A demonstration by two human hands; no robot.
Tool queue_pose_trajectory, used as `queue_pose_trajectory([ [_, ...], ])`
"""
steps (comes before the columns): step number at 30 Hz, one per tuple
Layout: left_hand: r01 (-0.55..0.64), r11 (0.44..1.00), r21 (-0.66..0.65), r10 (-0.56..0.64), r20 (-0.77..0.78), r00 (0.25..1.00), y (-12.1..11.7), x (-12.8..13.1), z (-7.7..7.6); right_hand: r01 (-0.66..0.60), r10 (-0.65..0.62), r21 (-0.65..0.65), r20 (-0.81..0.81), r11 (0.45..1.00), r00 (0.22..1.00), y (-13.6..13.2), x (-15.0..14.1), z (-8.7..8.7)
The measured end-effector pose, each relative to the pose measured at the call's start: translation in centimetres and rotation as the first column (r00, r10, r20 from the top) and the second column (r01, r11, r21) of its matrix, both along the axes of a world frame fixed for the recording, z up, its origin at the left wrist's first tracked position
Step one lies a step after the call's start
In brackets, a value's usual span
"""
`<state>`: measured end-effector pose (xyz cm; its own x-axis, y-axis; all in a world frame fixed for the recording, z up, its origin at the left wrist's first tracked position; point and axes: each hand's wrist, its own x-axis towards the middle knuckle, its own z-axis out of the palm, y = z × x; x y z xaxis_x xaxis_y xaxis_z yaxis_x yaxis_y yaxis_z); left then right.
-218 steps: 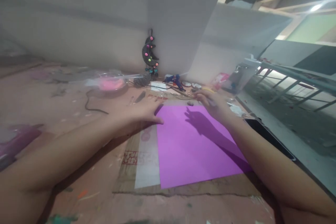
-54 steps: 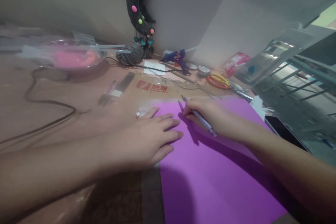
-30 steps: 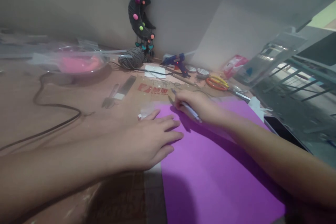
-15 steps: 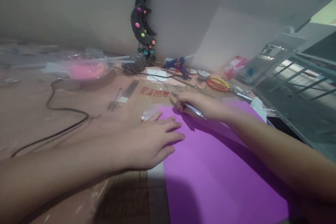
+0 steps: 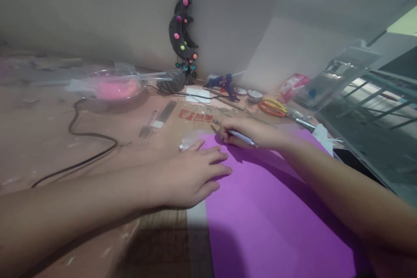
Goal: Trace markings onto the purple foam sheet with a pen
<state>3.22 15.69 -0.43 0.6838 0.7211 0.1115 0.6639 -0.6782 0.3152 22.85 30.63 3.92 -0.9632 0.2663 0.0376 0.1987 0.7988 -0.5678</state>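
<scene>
A large purple sheet of paper (image 5: 280, 208) lies flat in front of me, over a whitish sheet (image 5: 197, 221) that shows along its left side. My left hand (image 5: 198, 176) rests with fingers spread on the purple sheet's upper left edge. In my right hand (image 5: 239, 134) is a pen (image 5: 243, 137), gripped near the sheet's top edge. One end of the pen points up and left past my fingers; whether it touches the paper I cannot tell.
Behind the paper lie a blue glue gun (image 5: 223, 84), grey yarn (image 5: 171, 80), orange-yellow scissors (image 5: 273, 107) and a cutter (image 5: 165, 114). A bowl with pink contents (image 5: 115, 87) stands back left, a black cable (image 5: 93, 136) before it. A moon ornament (image 5: 182, 32) hangs in the corner.
The view has shifted slightly, so the background things sit a little lower and further right. Both hands keep nearly the same pose on the purple sheet, the pen still in my right hand.
</scene>
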Motion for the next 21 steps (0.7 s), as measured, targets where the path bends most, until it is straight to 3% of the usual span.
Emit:
queue_pose_trajectory([
  [3, 0.004, 1.0, -0.024, -0.005, -0.017, 1.0, 0.0, 0.0, 0.2, 0.029, -0.029, 0.029, 0.005, 0.999, 1.0, -0.2, -0.6, 0.2],
  [7, -0.011, 0.999, -0.031, 0.011, -0.012, 1.0, 0.0, 0.1, 0.3, 0.097, -0.094, 0.081, -0.038, 0.992, 0.995, -0.4, -2.1, -0.8],
  [14, -0.007, 1.0, 0.0, 0.007, -0.024, 1.0, -0.1, 0.1, 0.2, -0.001, 0.0, 0.043, 0.021, 0.999, 1.0, 0.1, -0.8, -0.4],
  [21, 0.01, 1.0, 0.027, -0.01, 0.002, 1.0, 0.0, -0.1, -0.2, 0.11, -0.111, 0.119, 0.006, 0.987, 0.994, -0.9, -2.5, -0.2],
])
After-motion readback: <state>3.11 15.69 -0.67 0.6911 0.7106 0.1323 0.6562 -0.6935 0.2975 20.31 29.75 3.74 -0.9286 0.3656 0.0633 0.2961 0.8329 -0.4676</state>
